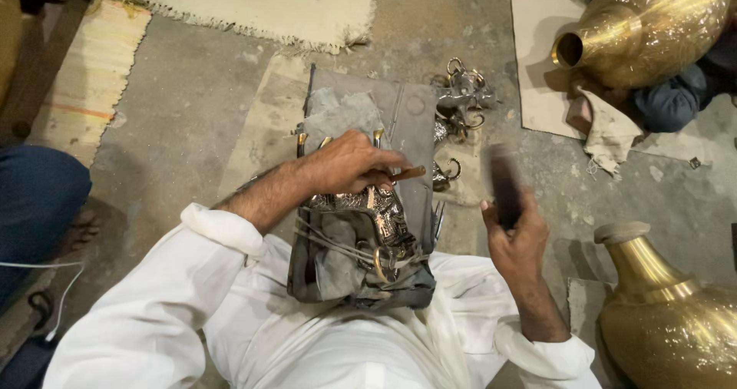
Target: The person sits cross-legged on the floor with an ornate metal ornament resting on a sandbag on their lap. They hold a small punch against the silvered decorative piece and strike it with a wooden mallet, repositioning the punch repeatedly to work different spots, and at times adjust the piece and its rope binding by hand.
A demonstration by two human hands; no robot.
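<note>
**A:** What do you see at the centre of the frame?

**B:** I see my left hand [349, 162] closed around a thin punch [405, 174] with a brownish tip, pressed onto an embossed silvery metal piece [380, 216]. That piece is tied with cords to a grey padded block [361, 228] on my lap, in the lower middle.

**A:** And the other hand?

**B:** My right hand [516, 239], right of centre, grips a dark hammer-like tool [503, 185]. It is blurred, so I cannot make out its head. The hands are apart.

**A:** Any packages or labels?

**B:** None I can read. Flat shapes only: a beige sheet [537, 66] at upper right, a fringed cream rug [261, 5] at top, a striped mat [88, 74] at upper left.

**A:** What is cut off or unclear?

**B:** Two shiny brass vases, one [652, 24] at the upper right corner and one [668, 320] at lower right, both cropped by the edge. Small silvery fittings [461, 93] lie above centre, too tangled to tell apart. A blue-clad knee [38, 197] enters from the left.
</note>
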